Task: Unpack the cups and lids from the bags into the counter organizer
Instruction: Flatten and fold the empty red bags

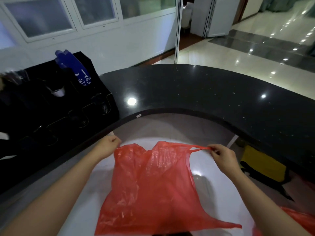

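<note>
A thin red plastic bag hangs flat and limp between my hands, below the counter's inner edge. My left hand pinches its left handle, and my right hand pinches the stretched right handle. The black counter organizer stands on the left end of the counter. A stack of blue cups leans out of its top, and a white cup rim shows in one slot. Whether anything lies in the bag cannot be seen.
The curved black stone counter sweeps from left to right in front of me. A yellow and black box sits under its right side. More red plastic shows at the bottom right corner. Glossy floor lies beyond.
</note>
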The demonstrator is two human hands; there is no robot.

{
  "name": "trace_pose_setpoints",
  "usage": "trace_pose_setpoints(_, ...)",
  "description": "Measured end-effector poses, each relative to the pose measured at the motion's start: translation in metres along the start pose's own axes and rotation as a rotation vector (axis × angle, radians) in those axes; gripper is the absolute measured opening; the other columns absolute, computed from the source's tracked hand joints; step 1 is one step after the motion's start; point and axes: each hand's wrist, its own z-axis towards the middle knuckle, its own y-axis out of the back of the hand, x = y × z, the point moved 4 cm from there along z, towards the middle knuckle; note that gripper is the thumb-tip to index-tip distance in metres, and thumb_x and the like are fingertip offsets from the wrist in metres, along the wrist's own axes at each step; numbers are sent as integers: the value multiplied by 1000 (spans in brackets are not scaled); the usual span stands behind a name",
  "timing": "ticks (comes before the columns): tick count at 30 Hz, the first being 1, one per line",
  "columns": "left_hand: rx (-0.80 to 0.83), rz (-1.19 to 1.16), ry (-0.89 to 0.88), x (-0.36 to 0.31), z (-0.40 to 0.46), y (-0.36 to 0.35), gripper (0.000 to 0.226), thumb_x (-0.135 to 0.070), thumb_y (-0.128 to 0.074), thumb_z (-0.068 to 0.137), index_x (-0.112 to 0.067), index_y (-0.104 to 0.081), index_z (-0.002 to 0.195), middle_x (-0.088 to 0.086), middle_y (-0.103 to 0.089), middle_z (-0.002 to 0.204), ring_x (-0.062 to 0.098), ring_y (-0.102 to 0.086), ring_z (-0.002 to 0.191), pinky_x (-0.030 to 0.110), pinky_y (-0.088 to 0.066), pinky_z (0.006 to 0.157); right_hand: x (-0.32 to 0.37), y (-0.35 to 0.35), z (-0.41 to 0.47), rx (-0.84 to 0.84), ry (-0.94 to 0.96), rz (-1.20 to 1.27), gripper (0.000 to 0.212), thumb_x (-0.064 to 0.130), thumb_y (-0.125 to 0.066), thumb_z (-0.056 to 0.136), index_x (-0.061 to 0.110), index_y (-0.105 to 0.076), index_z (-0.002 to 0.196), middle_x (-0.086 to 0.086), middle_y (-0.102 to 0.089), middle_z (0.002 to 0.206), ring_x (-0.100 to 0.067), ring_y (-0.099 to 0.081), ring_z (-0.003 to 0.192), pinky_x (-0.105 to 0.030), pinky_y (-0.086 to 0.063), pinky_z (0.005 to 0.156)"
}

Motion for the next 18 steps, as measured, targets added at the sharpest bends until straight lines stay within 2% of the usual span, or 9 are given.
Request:
trace_pose_setpoints(2,118,-123,108,13,5,-4,22,-27,-52,101,-17,-72,100,10,-72,102,23,-65,84,35,-51,74,1,-1,-3,9,-14,21,20,13,-65,95,18,-75,112,0,-70,108,-13,-58,93,-26,-42,83)
trace_pose_setpoints(7,300,-238,220,23,14,-19,19,-38,-55,101,-30,-67,114,2,-67,110,22,-65,90,33,-53,74,1,-1,-8,21,-59,36,20,14,-65,96,16,-74,114,-2,-69,110,-15,-59,96,-27,-44,84)
trace_pose_setpoints(11,346,-234,222,24,27,-28,15,-30,-62,97,-24,-73,105,3,-67,96,20,-64,81,34,-53,73,0,1,-11,14,-87,32,20,13,-66,96,14,-74,114,-4,-70,110,-17,-60,96,-28,-45,85)
trace_pose_setpoints(14,364,-189,234,28,35,-33,20,-22,-58,95,-23,-78,93,1,-68,85,19,-64,76,31,-54,66,-2,3,-14,6,-92,18,21,14,-65,96,13,-74,115,-5,-71,110,-18,-61,97,-28,-46,85)
trace_pose_setpoints(18,381,-181,274,44,41,-38,28,-20,-51,93,-22,-79,89,4,-73,89,21,-67,77,33,-58,66,-8,6,-18,11,-108,22,20,14,-64,97,13,-74,114,-4,-71,109,-19,-62,97,-29,-47,87)
